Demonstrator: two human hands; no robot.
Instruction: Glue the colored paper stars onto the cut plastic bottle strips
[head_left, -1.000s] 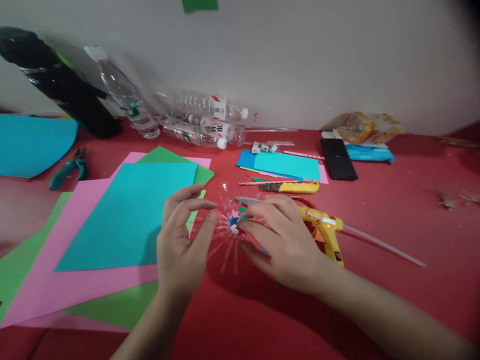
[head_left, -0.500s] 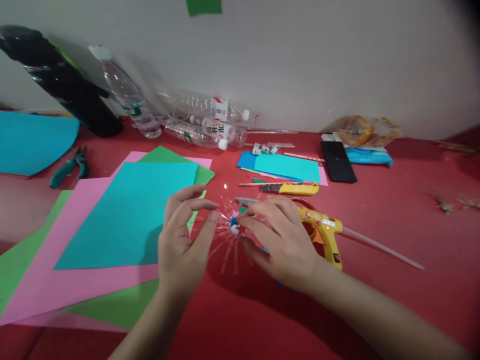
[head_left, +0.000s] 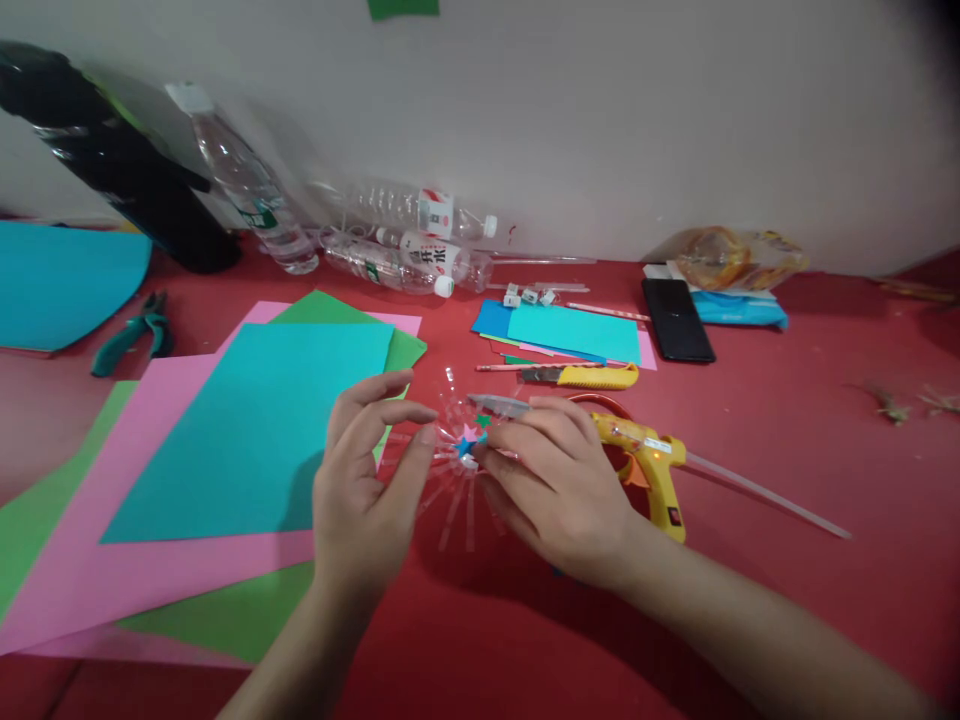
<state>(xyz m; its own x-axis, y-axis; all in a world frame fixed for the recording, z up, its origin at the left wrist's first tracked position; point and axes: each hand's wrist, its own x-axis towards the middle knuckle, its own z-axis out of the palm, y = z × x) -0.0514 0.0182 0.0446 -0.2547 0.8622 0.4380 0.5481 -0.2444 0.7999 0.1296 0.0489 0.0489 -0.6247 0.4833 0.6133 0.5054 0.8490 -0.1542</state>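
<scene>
My left hand and my right hand meet over a clear plastic piece cut into thin strips that fan out on the red table. Small paper stars, pink, blue and green, sit at its centre. The thumb and fingers of my left hand pinch the piece's left side. My right hand's fingertips close on the centre, right beside the stars. A yellow glue gun lies just behind my right hand.
Large teal, pink and green paper sheets lie to the left, with a smaller paper stack and a yellow utility knife behind. Plastic bottles, teal pliers, a black phone and a bag line the wall side.
Both hands stay almost in place. The plastic piece has turned slightly, and a pink star now shows at its centre beside the blue one.
</scene>
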